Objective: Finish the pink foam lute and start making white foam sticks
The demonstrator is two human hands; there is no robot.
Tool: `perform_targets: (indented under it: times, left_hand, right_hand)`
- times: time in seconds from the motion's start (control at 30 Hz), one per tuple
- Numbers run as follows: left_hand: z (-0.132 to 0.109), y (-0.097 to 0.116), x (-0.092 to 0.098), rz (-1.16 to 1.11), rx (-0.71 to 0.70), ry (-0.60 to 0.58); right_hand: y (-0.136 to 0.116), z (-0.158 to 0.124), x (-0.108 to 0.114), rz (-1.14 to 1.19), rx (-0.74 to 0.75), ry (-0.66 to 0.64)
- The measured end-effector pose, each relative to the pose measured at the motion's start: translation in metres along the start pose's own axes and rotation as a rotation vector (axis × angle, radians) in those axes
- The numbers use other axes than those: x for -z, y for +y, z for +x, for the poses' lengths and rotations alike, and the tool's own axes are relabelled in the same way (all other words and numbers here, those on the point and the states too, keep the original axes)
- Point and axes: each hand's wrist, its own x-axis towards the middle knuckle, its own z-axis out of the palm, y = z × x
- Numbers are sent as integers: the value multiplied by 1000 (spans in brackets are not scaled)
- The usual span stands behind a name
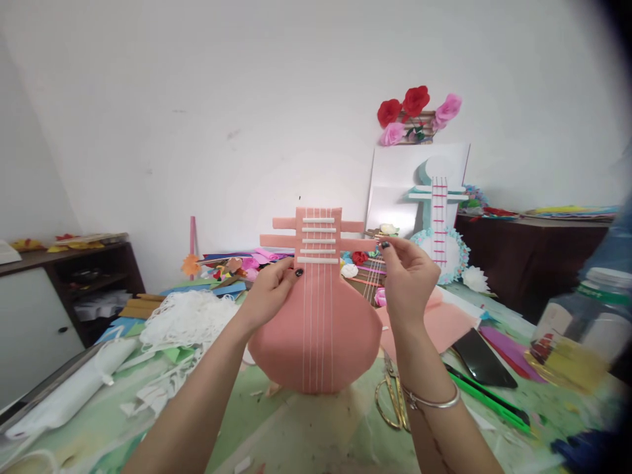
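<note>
Both my hands on the salmon-pink, rounded-body paper lute (345, 329), held upright right in front of me, between the hands, front face toward me. Left hand (272, 289) closed on the left side, where neck meets body: thumb on the front edge, fingers mostly hidden behind. Right hand (413, 273) pinched closed, thumb and finger at the outer end of the lower right peg, other fingers curled; palm clear of the body. Lute has two pegs each side, five white bars across the neck, thin white strings running down the front. Can't tell if its bottom edge touches the green-covered bench (286, 438).

Right of lute, near: gold-handled metal scissors (389, 398), just left of my right wrist. Further right: green-and-black utility knife (488, 398), black rectangular phone (484, 357), clear plastic jar with green neck band (577, 329), yellowish contents. Left of lute: tangled heap of white paper strips (190, 319). Far right: light-blue and white paper instrument (439, 220) with pink crossbars, upright against a white board (392, 191).
</note>
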Motion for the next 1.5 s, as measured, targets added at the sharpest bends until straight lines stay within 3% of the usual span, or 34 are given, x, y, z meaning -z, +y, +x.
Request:
perform_targets:
  times: [0.13,0.33,0.4,0.47,0.57,0.63,0.7,0.9,1.13,1.27,1.4,1.5]
  left_hand:
    - [2,-4,-1,136,-31,19]
    - [6,-15,1,180,-27,12]
    - [6,-21,4,140,-11,-47]
    - [5,-26,7,80,-1,-113]
    - [5,-34,13,-13,33,-180]
    - [5,-38,14,-68,74,-207]
    - [6,-42,15,-140,105,-223]
    - [6,-61,20,-419,283,-265]
    - [-3,-114,17,-673,480,-187]
    - [-3,-123,0,-760,414,-27]
    - [5,-113,-7,-662,266,117]
    - [10,-106,-5,-594,246,254]
  right_hand:
    - [4,7,5,-65,46,96]
    - [21,18,17,-189,-104,-86]
    - [26,21,21,-279,-223,-300]
    - [30,21,25,-328,-362,-609]
    - [35,18,25,-206,-560,-1019]
    - [40,13,22,-106,-659,-1198]
    - [47,8,18,-86,-720,-1279]
    - [70,1,14,-146,-759,-1188]
    - [94,-1,17,-132,-786,-1041]
    - [102,-1,17,-99,-781,-967]
    - [101,0,18,-61,-776,-932]
    - [96,0,18,-45,-782,-932]
